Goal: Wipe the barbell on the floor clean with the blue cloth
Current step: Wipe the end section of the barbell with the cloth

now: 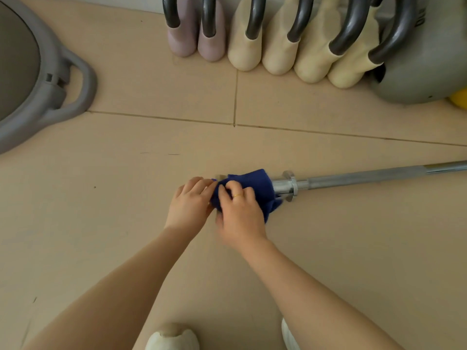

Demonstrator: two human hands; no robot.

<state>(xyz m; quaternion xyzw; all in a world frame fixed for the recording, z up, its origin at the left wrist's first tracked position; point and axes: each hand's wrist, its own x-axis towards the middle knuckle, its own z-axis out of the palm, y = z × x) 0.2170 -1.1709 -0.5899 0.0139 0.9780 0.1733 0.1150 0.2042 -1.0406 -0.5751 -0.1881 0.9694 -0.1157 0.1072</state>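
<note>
Item: grey round plastic-rimmed platform with loop handle point(50, 79), far left on the beige tiled floor point(126, 248); well apart from the work.

Item: left hand point(188, 202), grip curled at the near end of the bar, fingertips touching the cloth's left edge; whether it clasps the bar end itself cannot be told.

Item: right hand point(240, 213), wearing a thin gold ring, grip clenched over the dark blue soft cloth point(252, 188).

Item: cloth, wrapped around the sleeve end of the long chrome steel barbell point(366, 179), which lies on the floor running rightward out of view; collar and shaft bare beyond the cloth.

Item: row of kettlebells point(278, 46), lilac, cream and grey with dark handles, standing along the top edge of the floor, clear of the bar.

Handling note: step judged early, only the end covered. Steady the bar with the left hand against rolling; keep the cloth fully encircling, twist while drawing rightward past the collar, working its rim.
</note>
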